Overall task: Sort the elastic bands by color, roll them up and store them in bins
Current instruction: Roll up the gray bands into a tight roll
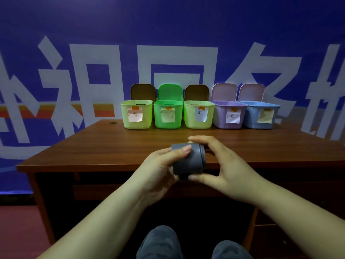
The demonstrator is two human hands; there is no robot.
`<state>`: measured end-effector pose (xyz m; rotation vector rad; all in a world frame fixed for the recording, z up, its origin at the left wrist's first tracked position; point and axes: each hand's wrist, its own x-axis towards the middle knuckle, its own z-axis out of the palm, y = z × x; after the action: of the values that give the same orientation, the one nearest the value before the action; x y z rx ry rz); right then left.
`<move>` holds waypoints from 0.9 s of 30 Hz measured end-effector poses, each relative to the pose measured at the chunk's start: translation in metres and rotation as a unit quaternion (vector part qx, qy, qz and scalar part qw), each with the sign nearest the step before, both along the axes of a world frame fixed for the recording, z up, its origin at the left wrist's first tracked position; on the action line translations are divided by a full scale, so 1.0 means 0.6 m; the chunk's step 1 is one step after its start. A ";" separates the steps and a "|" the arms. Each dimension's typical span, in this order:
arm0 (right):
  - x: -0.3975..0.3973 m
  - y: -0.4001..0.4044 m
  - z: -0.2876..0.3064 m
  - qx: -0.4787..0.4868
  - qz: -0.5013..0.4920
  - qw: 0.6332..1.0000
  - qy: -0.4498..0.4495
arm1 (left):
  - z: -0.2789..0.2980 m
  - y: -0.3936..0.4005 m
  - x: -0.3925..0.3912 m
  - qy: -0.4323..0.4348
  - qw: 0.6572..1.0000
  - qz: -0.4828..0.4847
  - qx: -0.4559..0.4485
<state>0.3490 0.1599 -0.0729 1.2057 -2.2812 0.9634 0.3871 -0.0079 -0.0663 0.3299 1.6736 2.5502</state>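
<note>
A grey rolled elastic band (188, 159) is held in the air above the near edge of the wooden table (112, 146). My left hand (164, 169) grips the roll from the left, thumb laid over its top. My right hand (222, 165) holds it from the right, fingers over the top and thumb under the loose end. Along the back of the table stand several open bins with paper labels: a yellow-green bin (136, 124), a green bin (168, 109), a second yellow-green bin (188, 116), a purple bin (220, 113) and a blue bin (252, 116).
Bin lids stand upright behind the bins against a blue wall banner (168, 34) with large white characters. A small round dark thing (113, 123) lies at the table's back left. My knees (160, 243) show at the bottom, below the table's front edge.
</note>
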 end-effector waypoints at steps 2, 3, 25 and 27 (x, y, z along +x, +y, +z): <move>0.001 -0.001 0.005 -0.028 0.003 0.992 -0.120 | -0.008 -0.003 0.000 0.029 0.997 0.043 -0.048; 0.001 -0.003 0.008 -0.064 0.010 0.980 -0.190 | -0.014 -0.004 -0.001 0.053 0.992 0.074 -0.089; 0.076 -0.097 -0.022 -0.459 0.095 0.771 -0.430 | -0.060 0.044 0.013 0.430 0.822 0.342 -0.148; 0.073 -0.097 -0.026 -0.466 0.087 0.764 -0.436 | -0.059 0.043 0.015 0.452 0.804 0.347 -0.174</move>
<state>0.3930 0.1020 -0.0886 0.5128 -1.6346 2.7214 0.3964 0.0181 -0.1018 1.2661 3.0256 2.5531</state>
